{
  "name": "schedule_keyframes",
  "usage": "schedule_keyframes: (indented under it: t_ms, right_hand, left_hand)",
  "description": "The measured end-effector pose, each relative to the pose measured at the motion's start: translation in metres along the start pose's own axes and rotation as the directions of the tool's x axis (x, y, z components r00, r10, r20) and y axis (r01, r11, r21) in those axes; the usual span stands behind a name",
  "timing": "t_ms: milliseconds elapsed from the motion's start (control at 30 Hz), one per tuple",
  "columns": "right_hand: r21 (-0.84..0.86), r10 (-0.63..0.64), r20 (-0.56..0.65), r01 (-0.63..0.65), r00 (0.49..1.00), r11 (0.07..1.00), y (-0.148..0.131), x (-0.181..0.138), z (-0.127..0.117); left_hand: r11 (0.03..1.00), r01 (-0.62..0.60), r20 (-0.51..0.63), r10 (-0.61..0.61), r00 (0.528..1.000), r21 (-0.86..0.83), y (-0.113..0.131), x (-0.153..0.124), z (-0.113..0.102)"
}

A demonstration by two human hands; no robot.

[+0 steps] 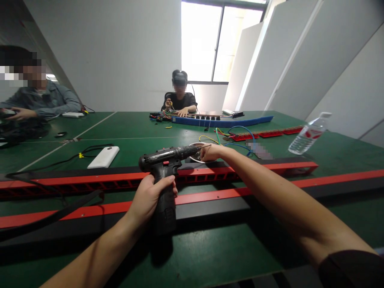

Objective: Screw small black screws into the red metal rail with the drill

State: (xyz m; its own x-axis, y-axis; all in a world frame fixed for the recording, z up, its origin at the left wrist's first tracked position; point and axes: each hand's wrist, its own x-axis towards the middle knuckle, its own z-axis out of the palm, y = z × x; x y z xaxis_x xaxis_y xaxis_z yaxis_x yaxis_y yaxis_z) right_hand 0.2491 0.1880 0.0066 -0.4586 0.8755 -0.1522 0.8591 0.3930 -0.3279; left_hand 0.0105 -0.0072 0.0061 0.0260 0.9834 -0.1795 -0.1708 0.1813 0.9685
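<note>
My left hand (153, 194) is wrapped round the grip of a black cordless drill (165, 160). The drill is held above the red and black rails, and its thin bit points right, passing in front of the bowl. My right hand (211, 152) reaches down into a white-rimmed round bowl (194, 158) with small dark bits inside. Its fingers are curled together, and their tips are hidden in the bowl. Below both hands lie two long rails, a farther red and black rail (120, 177) and a nearer red and black rail (198, 198).
A white power bank (103, 157) and a black strap (57, 216) lie to the left. Right of the bowl are loose coloured wires (217, 136), red strips (268, 133) and a water bottle (309, 135). A co-worker (180, 100) sits behind a blue strip (222, 121); another person (39, 96) is at left.
</note>
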Motion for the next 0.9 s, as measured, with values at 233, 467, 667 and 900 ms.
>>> schedule_keyframes:
  t_ms: [233, 467, 667, 900]
  right_hand:
    - [0.109, 0.029, -0.174, -0.010, 0.984, 0.994, 0.013, -0.004, -0.002]
    - [0.564, 0.064, -0.313, 0.131, 0.948, 0.816, 0.032, -0.039, 0.003]
    - [0.709, 0.135, -0.446, 0.257, 0.885, 0.657, 0.037, -0.054, 0.021]
    - [0.753, 0.105, -0.464, 0.330, 0.879, 0.569, 0.042, -0.044, 0.030]
  left_hand:
    - [1.000, -0.005, -0.009, 0.005, 1.000, -0.014, 0.000, -0.001, 0.001]
    - [1.000, 0.013, 0.003, -0.013, 1.000, -0.010, 0.004, -0.005, 0.002]
    - [0.999, 0.035, 0.005, -0.035, 0.999, 0.005, 0.003, -0.005, 0.000]
    - [1.000, 0.024, 0.004, -0.024, 1.000, 0.014, 0.003, -0.003, 0.001]
